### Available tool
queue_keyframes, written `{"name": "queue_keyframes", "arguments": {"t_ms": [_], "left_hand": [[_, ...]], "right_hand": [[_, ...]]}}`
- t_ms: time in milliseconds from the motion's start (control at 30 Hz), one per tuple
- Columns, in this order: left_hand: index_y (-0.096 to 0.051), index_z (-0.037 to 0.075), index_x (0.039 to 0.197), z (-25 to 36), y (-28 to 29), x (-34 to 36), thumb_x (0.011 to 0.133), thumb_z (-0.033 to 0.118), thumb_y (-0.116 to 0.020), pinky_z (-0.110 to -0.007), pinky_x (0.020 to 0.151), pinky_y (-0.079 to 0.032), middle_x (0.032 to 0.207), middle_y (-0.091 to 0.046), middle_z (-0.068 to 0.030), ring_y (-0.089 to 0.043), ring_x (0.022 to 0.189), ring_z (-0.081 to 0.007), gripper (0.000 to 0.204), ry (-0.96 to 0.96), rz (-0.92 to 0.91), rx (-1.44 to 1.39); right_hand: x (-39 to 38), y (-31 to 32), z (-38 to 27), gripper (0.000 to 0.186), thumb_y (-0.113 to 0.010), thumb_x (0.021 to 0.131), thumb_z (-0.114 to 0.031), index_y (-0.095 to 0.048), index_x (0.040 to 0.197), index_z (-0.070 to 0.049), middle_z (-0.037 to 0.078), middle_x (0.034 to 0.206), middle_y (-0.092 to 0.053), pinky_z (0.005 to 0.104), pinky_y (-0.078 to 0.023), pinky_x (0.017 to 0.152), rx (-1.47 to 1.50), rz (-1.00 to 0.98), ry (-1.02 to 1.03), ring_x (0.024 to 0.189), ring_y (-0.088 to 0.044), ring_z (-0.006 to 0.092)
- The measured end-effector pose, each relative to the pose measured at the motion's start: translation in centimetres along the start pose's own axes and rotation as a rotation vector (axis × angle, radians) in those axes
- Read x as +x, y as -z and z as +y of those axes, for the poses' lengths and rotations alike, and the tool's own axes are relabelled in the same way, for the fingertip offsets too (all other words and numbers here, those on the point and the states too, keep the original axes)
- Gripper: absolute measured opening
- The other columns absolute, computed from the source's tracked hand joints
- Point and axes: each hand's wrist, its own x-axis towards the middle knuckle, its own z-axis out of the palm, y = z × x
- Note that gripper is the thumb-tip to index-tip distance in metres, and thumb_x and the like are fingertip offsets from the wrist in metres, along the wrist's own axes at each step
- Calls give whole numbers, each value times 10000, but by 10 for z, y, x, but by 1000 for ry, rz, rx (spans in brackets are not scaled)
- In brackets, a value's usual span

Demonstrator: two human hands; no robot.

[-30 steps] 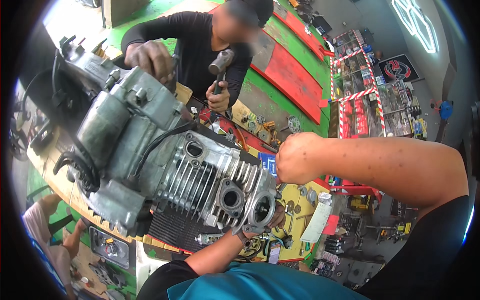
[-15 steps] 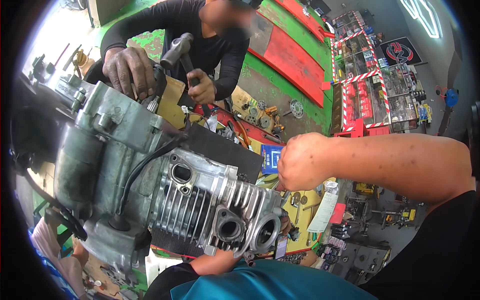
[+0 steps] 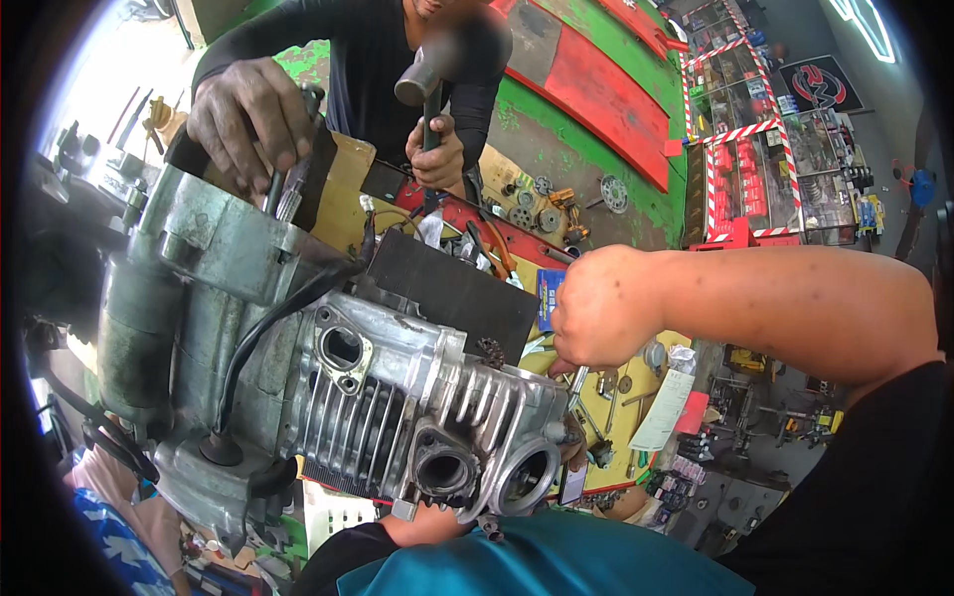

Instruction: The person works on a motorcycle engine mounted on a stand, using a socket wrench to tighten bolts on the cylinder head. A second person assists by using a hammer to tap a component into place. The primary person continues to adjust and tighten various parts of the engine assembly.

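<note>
A large metal engine (image 3: 214,338) with a finned cylinder (image 3: 358,432) lies across the view. My right hand (image 3: 604,308) is closed beside the far right end of the cylinder head (image 3: 487,407); whatever its fingers grip is hidden. My left forearm (image 3: 432,524) passes beneath the engine, where the hand is mostly hidden; a few fingertips (image 3: 574,447) show by the head's round opening (image 3: 527,479). Across from me, a co-worker holds a hammer (image 3: 422,84) in one hand (image 3: 435,154). Their other hand (image 3: 253,119) holds a thin rod (image 3: 273,194) beside a splined shaft (image 3: 289,206).
A black flat block (image 3: 452,298) lies behind the cylinder. Gears (image 3: 547,219), tools and a paper sheet (image 3: 663,409) are spread over the yellow bench top (image 3: 624,422). A red ramp (image 3: 596,99) is on the green floor beyond, with shelves (image 3: 750,179) at the right.
The co-worker's hammer has moved right, and their other hand now shows the rod against the engine. The engine has shifted slightly in view. My right hand stays closed at the head.
</note>
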Motion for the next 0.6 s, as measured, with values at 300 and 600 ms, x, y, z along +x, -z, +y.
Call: {"name": "queue_keyframes", "arguments": {"t_ms": [300, 600], "left_hand": [[-495, 130, 1070, 5, -10, 1, 993, 231, -624, -388, 712, -462, 775, -470, 22, -501, 674, -134, 181, -39, 40, 1], [-479, 132, 1119, 1, -14, -4, 995, 193, -629, -387, 714, -461, 812, -472, 24, -503, 703, -130, 204, -80, 77, -12]], "right_hand": [[8, -11, 9, 379, -606, 932, -397, -739, 733, -104, 89, 757, -724, 466, -577, 638, 29, 54, 78, 725, -706, 340], [16, -38, 15, 384, -592, 908, -380, -697, 653, -114, 94, 683, -693, 475, -566, 601, 37, 306, 116, 662, -690, 351]]}}
